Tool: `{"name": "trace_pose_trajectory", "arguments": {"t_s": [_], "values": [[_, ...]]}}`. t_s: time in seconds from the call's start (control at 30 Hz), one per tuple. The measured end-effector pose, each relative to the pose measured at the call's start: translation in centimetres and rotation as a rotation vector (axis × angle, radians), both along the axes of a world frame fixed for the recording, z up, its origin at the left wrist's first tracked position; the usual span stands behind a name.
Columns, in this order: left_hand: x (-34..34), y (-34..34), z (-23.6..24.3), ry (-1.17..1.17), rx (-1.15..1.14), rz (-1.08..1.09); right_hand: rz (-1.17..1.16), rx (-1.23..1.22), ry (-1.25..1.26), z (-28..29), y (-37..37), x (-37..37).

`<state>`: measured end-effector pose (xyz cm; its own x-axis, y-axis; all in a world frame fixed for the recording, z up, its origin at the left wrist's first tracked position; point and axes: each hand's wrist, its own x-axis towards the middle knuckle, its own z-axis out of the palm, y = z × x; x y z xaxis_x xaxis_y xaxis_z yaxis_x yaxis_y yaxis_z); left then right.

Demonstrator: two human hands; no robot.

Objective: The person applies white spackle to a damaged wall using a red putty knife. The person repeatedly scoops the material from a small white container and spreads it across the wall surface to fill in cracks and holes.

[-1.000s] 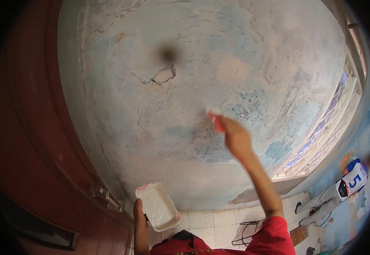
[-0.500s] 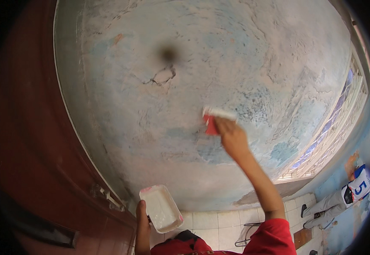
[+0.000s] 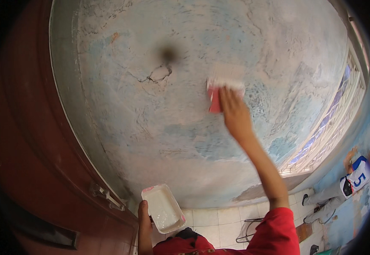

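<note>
Watching from a distance through the head camera, I judge that everything turns on how the red scraper (image 3: 214,100) sits against the wall (image 3: 151,127): its broad edge runs nearly left to right, dipping slightly toward the right, and it carries a band of white paste along its upper side. The right hand (image 3: 236,110) is the nearer of the 2, coming up from below and to the right, so I read the edge as lying just above its fingers and the uncovered red body just to their left. Those fingers are closed on the scraper, laid over its right part; motion blurs the edge, and I cannot tell how firmly it presses on the wall. Well below and to the left, I have the left hand (image 3: 145,219) gripping the pale tray (image 3: 177,204) by its left side, thumb over the rim, the other fingers mostly hidden from me. The tray lies just to the right of that thumb, its long axis slanting from upper left to lower right, and more white paste spreads inside it. Between scraper and tray I see a long stretch of bare wall, and a cracked patch (image 3: 161,73) lies to the left of the scraper, well apart from it
</note>
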<state>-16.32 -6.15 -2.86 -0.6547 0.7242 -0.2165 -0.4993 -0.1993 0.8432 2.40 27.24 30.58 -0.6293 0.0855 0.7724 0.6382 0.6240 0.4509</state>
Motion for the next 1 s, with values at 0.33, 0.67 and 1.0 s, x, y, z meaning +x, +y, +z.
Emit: {"name": "trace_pose_trajectory", "arguments": {"t_s": [0.33,0.67,1.0], "values": [[-0.6,-0.1,-1.8,-0.115,0.024,-0.053,0.142,-0.500,-0.059,-12.6,-3.3,3.2],[-0.7,0.7,-3.6,-0.087,0.016,-0.029,0.023,0.050,0.153,9.1,-2.1,-0.1],[0.1,0.6,2.0,-0.040,-0.072,-0.155,0.162,-0.439,-0.111,-15.1,-4.3,1.3]]}}
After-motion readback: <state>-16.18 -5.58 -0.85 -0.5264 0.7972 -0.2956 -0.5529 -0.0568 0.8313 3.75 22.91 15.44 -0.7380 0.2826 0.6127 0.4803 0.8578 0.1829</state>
